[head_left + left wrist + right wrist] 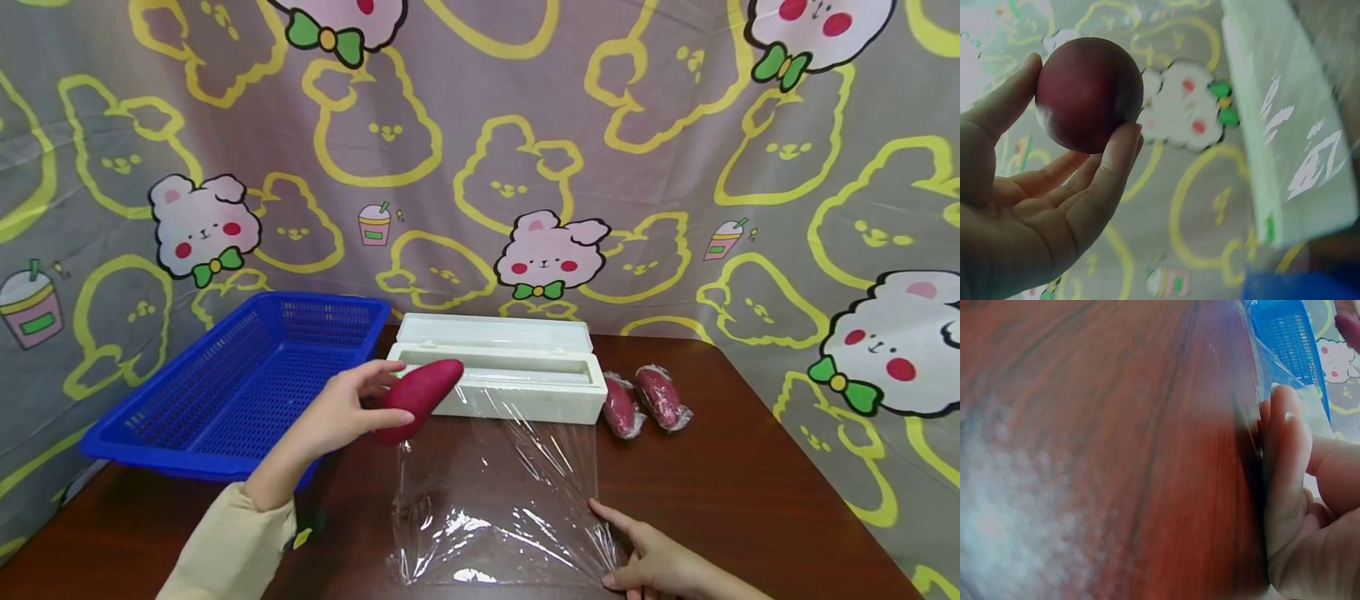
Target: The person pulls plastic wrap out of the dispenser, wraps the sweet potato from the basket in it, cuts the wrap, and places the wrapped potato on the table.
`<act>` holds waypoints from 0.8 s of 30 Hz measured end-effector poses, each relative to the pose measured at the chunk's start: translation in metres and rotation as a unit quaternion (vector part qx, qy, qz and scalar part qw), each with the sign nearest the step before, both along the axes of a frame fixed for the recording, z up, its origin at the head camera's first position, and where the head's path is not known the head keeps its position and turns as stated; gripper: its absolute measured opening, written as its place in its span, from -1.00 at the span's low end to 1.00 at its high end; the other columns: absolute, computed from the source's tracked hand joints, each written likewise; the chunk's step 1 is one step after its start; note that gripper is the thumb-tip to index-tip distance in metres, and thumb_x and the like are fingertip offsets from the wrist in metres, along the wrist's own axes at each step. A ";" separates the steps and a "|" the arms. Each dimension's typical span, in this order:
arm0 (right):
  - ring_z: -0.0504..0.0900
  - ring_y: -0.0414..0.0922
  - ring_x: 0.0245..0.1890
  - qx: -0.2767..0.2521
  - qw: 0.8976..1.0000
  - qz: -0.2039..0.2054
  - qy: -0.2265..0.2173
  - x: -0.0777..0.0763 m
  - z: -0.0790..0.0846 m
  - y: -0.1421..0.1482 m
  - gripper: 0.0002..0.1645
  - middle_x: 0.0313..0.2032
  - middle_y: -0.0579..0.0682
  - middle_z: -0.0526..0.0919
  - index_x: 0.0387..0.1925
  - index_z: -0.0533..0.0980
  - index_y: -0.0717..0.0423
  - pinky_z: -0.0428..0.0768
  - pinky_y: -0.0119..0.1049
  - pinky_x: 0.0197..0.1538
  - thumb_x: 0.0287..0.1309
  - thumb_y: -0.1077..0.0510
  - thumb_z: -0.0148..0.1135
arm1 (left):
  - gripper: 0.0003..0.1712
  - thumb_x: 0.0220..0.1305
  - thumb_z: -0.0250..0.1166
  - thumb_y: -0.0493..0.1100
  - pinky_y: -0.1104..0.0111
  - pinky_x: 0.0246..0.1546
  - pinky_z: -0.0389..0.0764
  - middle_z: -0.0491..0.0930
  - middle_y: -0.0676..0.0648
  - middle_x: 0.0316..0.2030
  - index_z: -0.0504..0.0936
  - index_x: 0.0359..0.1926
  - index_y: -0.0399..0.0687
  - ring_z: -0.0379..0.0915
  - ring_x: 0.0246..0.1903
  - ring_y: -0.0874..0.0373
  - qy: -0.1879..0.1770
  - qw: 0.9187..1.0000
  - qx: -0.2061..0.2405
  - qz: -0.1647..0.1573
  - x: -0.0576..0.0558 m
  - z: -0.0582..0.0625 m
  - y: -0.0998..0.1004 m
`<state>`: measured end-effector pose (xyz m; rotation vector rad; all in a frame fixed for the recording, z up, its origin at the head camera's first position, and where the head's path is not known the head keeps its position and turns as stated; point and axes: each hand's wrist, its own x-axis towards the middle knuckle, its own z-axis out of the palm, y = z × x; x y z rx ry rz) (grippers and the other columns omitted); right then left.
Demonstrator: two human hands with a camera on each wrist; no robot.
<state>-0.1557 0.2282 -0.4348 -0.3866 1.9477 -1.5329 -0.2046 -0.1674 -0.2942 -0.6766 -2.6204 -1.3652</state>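
Note:
My left hand (347,408) grips a smooth magenta sweet potato (422,398) between thumb and fingers, raised in front of the left part of the white cling film box (517,403). In the left wrist view the sweet potato (1088,94) shows end-on, with the thumb on one side and the fingertips on the other. A sheet of clear cling film (498,492) stretches from the box toward me over the brown table. At its near right corner, my right hand (656,562) pinches the film, which bunches into creases there. Low against the tabletop lie its fingers (1288,450) in the right wrist view.
A blue plastic basket (225,454) with slotted walls stands on the left. Two film-wrapped sweet potatoes, one nearer the box (621,407) and one beyond it (662,397), lie to the box's right. The box lid (491,330) is raised at the back. A patterned curtain (450,125) hangs behind the table.

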 end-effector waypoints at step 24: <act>0.41 -0.28 -0.78 0.048 0.994 -0.027 0.091 0.006 0.001 -0.004 0.15 -0.75 -0.11 0.38 0.31 -0.21 0.28 0.37 -0.51 -0.71 -0.11 0.16 0.36 | -0.40 -0.20 0.47 -0.11 0.45 -0.28 0.46 0.58 -0.07 -0.21 0.56 -0.08 -0.27 0.45 -0.30 0.30 -0.061 0.977 -0.110 -0.173 -0.005 -0.082 0.087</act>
